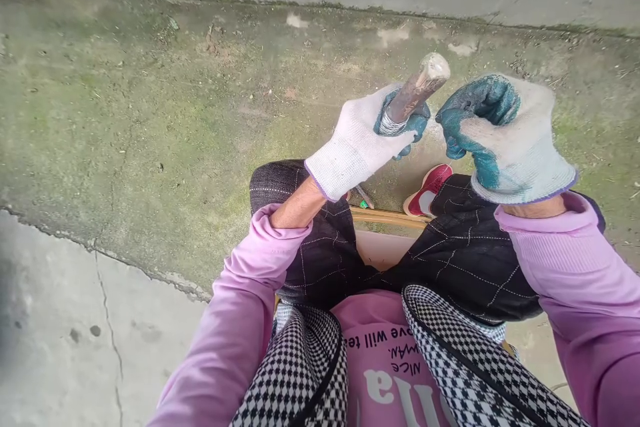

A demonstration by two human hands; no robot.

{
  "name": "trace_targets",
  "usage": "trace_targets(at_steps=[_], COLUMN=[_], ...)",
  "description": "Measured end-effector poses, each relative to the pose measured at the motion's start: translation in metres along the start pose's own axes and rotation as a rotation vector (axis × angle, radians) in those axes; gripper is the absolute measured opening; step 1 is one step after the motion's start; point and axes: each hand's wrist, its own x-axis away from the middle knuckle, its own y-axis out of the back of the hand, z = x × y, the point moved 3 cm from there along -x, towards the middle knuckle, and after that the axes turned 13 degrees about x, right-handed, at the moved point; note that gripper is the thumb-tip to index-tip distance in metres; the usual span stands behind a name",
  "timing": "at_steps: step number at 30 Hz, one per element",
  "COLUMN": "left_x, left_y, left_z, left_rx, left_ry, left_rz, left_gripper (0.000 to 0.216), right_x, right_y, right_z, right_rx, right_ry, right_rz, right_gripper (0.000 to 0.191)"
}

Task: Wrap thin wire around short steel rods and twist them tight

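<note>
My left hand, in a white glove with a teal coated palm, is closed around a short round wooden stick. The stick tilts up and to the right, its pale cut end uppermost. Thin silvery wire is wound round the stick in several turns, just where the fingers hold it. To the right, apart from the stick, is my right hand in a matching glove. Its fingers are curled and pressed together; whatever they may pinch is too small or hidden to make out. The stick's lower end is covered by the left hand.
Below the hands are my knees in dark checked trousers and a red shoe. A wooden seat edge shows between the legs. A small tool with a green part lies near it. Mossy concrete surrounds me.
</note>
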Motion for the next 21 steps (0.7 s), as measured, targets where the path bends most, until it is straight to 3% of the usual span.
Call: trace_targets(at_steps=[6, 10, 14, 21], left_x=[0.003, 0.003, 0.004, 0.001], left_y=[0.000, 0.002, 0.005, -0.010], left_z=[0.002, -0.006, -0.012, -0.006], left_rx=[0.115, -0.010, -0.091, -0.051], left_ry=[0.067, 0.068, 0.052, 0.113], left_rz=[0.020, 0.020, 0.016, -0.046], left_gripper=[0.025, 0.021, 0.016, 0.016], right_x=[0.005, 0.008, 0.012, 0.007], right_y=[0.012, 0.017, 0.017, 0.004], right_z=[-0.002, 0.008, 0.016, 0.018], right_rx=[0.390, 0.672, 0.851, 0.931], right_ry=[0.364, 0.482, 0.479, 0.303], right_rz=[-0.018, 0.047, 0.129, 0.198], right_gripper=[0.016, 0.019, 0.024, 0.013])
